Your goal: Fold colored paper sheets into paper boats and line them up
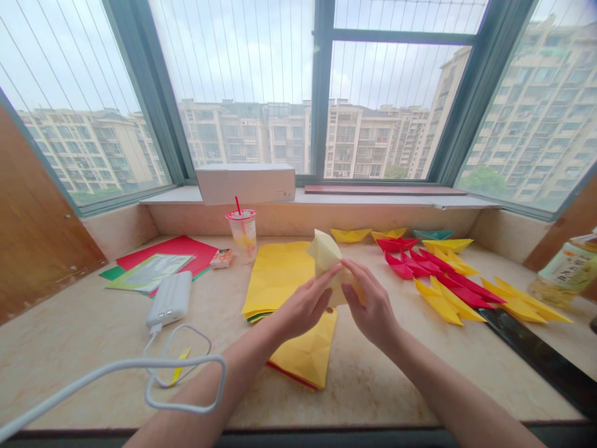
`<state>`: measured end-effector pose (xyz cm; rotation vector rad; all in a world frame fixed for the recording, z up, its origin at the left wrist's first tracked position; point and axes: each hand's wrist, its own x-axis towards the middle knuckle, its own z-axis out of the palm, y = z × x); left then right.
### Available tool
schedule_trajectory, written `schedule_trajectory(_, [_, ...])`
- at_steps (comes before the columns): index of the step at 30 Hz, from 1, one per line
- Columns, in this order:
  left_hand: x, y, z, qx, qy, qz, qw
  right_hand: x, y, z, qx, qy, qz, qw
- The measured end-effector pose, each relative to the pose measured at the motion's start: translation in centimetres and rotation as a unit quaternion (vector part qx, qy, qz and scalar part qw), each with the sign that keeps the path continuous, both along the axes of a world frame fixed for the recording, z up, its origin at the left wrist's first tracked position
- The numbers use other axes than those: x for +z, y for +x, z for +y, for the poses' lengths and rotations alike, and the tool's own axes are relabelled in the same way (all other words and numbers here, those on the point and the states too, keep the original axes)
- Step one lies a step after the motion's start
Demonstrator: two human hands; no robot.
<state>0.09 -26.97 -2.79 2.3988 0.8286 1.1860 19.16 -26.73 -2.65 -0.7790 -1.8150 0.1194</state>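
Between my two hands, a pale yellow folded paper (326,254) is held up above the counter, its pointed top sticking out past the fingers. My left hand (305,305) grips its left and lower side, fingers pressed together. With thumb and fingers, my right hand (370,295) pinches the right side. Below them lies a stack of yellow paper sheets (277,274), with more yellow paper (305,354) nearer to me and a red edge under it. Folded paper boats stand to the right: red ones (403,264), yellow ones (448,302) and a teal one (433,234).
A plastic cup (245,236) with a red straw stands behind the stack, beside a small orange-and-white box (221,258). Leftward are a white power bank (171,298), a white cable (116,370) and red paper (196,252). A black strip (536,348) and a jar (566,267) are at right.
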Motion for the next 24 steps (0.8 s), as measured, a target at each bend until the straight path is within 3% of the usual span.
schedule_trajectory(4, [0.0,-0.6,0.0,0.016,0.075,0.092,0.993,0.0,0.2,0.3,0.084,-0.124,0.049,0.988])
schedule_trajectory(7, [0.1,-0.6,0.2,0.047,0.083,0.093,0.991,0.1,0.4,0.5,0.123,-0.172,0.045,0.976])
schedule_trajectory(10, [0.5,-0.2,0.5,0.08,0.102,0.025,0.991,0.0,0.7,0.8,0.037,-0.169,0.058,0.983])
schedule_trajectory(13, [1.1,0.2,0.5,0.101,0.104,-0.059,0.988,-0.2,1.1,1.2,-0.076,-0.108,0.048,0.99])
schedule_trajectory(15, [1.2,0.6,0.4,0.088,0.025,-0.114,0.989,-0.4,1.4,1.4,-0.104,-0.033,0.026,0.994])
schedule_trajectory(17, [1.0,1.1,0.1,0.033,-0.111,-0.16,0.98,-0.5,1.5,1.5,-0.094,0.058,-0.015,0.994])
schedule_trajectory(20, [0.4,2.1,-0.4,-0.057,-0.267,-0.228,0.935,-0.4,1.1,1.3,-0.055,0.161,-0.119,0.978])
schedule_trajectory(24, [0.6,3.0,-0.9,-0.06,-0.335,-0.388,0.857,-0.2,0.0,0.5,-0.044,0.188,-0.208,0.959])
